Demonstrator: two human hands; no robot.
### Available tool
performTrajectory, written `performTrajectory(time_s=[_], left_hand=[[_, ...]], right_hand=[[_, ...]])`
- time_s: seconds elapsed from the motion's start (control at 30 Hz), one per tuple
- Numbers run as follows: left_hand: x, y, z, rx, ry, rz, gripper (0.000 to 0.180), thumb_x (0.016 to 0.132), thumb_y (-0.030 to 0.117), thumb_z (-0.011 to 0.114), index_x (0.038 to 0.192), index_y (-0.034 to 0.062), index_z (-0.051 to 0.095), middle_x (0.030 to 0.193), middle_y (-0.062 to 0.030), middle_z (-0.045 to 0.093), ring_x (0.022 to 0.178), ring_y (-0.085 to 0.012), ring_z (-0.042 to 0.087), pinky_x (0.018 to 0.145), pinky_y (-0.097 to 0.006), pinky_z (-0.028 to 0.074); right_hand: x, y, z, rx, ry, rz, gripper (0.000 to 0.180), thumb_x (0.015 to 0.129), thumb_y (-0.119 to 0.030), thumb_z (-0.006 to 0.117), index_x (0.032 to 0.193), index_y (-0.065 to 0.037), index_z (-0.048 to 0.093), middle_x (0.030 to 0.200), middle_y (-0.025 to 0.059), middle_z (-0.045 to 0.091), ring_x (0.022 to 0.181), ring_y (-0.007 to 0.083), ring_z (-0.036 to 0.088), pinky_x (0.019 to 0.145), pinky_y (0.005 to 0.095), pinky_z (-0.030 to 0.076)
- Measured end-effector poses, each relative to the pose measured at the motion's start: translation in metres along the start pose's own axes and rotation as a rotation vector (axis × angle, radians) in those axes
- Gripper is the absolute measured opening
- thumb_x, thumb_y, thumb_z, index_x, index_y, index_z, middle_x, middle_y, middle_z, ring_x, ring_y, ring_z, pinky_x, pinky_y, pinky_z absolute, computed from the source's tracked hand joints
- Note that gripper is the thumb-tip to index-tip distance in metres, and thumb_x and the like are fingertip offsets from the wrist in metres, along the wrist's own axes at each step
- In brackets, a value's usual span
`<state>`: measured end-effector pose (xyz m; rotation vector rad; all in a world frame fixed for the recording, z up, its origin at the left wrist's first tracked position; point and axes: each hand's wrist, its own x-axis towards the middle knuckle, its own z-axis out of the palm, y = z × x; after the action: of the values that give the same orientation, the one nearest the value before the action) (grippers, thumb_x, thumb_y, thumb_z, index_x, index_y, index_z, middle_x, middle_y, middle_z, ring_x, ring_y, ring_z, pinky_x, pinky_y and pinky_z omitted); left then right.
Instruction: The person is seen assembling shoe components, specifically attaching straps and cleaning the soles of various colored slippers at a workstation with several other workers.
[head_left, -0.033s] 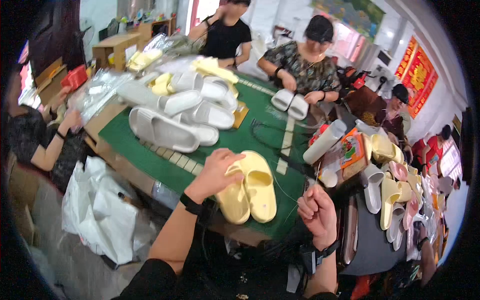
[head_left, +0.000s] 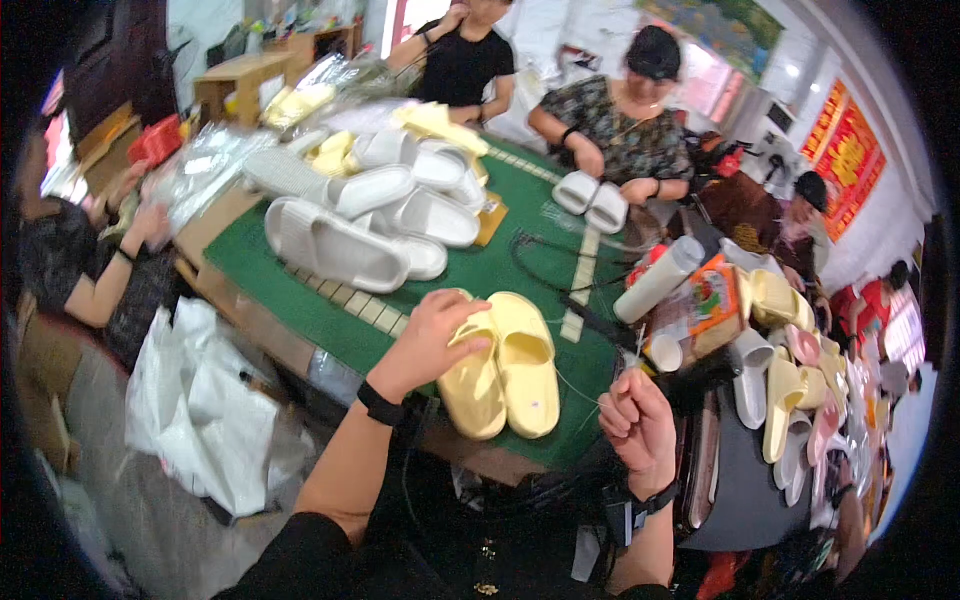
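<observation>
Two pale yellow slippers, the left one (head_left: 470,402) and the right one (head_left: 532,395), lie side by side at the near edge of the green tabletop (head_left: 238,256). My left hand (head_left: 430,335) is closed over the strap of the left slipper. A thin clear strand (head_left: 576,388) runs from near the right slipper to my right hand (head_left: 637,418), which is raised beside the table edge with its fingers curled in a pinch on it. A narrow white bit sticks up above those fingertips; its kind is too small to tell.
Pale grey slippers (head_left: 335,250) are piled beyond my left hand. Across the table a person holds white slippers (head_left: 590,203). A white cylinder (head_left: 658,280), an orange package (head_left: 712,290) and a white cup (head_left: 664,352) stand right. More slippers (head_left: 785,400) lie farther right; a white bag (head_left: 205,410) sits left.
The whole view has shifted slightly. Both my hands keep nearly the same pose, the left on the slipper and the right pinching the strand.
</observation>
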<state>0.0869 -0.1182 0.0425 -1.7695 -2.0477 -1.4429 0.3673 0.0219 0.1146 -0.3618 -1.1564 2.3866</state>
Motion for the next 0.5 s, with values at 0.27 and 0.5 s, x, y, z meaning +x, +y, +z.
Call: performTrajectory(time_s=[0.27,0.5], left_hand=[[-0.057,0.006,-0.050,-0.085,0.126,-0.249,0.028,0.083,0.013,0.071,0.109,0.0033,0.069,0.105,-0.0131,0.069,0.100,-0.0269,0.065,0.089,-0.036,0.049],[-0.077,0.004,-0.058,-0.153,0.090,-0.377,0.027,0.085,0.014,0.069,0.110,0.0036,0.069,0.100,-0.0110,0.070,0.094,-0.0221,0.066,0.084,-0.033,0.050]], right_hand=[[-0.001,0.032,-0.008,-0.172,0.007,0.231,0.025,0.099,-0.022,0.055,0.085,-0.002,0.054,0.057,-0.0046,0.032,0.050,0.0078,0.030,0.044,0.0217,0.024],[-0.007,0.035,-0.021,-0.323,-0.108,0.397,0.025,0.097,-0.023,0.058,0.084,-0.002,0.054,0.057,-0.0054,0.035,0.051,0.0046,0.031,0.044,0.0196,0.024]])
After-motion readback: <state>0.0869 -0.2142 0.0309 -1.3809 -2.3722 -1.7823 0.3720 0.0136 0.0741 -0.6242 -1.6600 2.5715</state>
